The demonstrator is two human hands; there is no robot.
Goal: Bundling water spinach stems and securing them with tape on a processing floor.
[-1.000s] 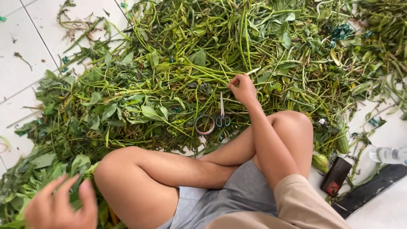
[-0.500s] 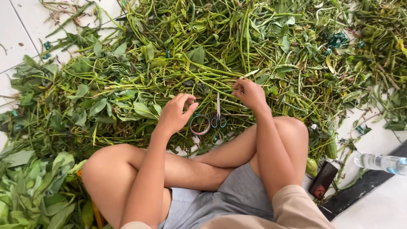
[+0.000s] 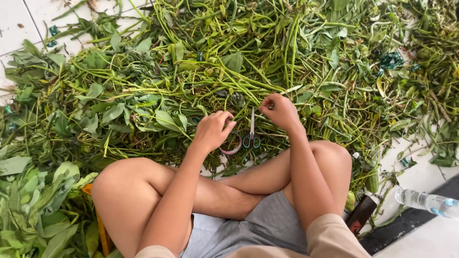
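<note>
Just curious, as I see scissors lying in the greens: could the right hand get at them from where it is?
Probably yes. The scissors lie uncovered on the stems, just left of the right hand, with nothing between them.

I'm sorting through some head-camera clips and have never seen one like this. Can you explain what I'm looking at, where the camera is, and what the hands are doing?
There is no machine here: a person sits cross-legged on a white tiled floor, and the single camera is worn on their head, looking down past their knees. In front of them lies a big heap of green stems and leaves. A small pair of scissors lies on the floor between the hands, beside a pinkish ring, perhaps a rubber band. The left hand rests at the edge of the heap, fingers curled, holding nothing I can make out. The right hand is pinching at stems. A clear plastic bottle lies at the lower right, and a separate pile of leaves sits at the lower left.
</note>
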